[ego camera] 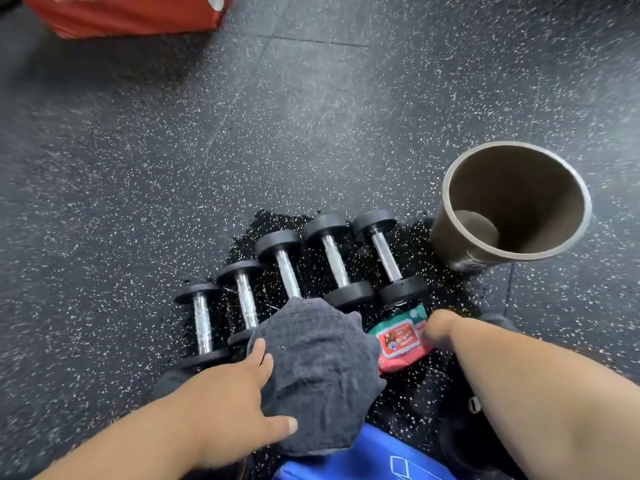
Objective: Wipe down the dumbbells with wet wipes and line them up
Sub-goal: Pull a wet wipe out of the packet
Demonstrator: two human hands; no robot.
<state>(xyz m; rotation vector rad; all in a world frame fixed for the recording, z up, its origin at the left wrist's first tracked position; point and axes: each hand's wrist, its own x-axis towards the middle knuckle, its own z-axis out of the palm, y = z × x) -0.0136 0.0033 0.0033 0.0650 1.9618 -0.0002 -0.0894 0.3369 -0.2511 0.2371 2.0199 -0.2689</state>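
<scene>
Several black dumbbells with chrome handles lie side by side in a slanted row on the floor, from the leftmost dumbbell point(202, 323) to the rightmost dumbbell point(386, 258). A red and green pack of wet wipes point(398, 337) lies just in front of the rightmost one. My right hand point(440, 329) touches the pack's right edge, with its fingers hidden. My left hand point(235, 393) rests flat, fingers straight, on a grey fabric point(322, 368) that covers the near ends of the middle dumbbells. I cannot tell whether the fabric is a cloth or a trouser knee.
The dumbbells lie on a dark wet patch point(263, 223) of speckled rubber floor. A tan round bin point(450, 244) stands right of the row. A red padded box point(131, 15) sits far left at the back. A blue object point(363, 459) is at the bottom edge.
</scene>
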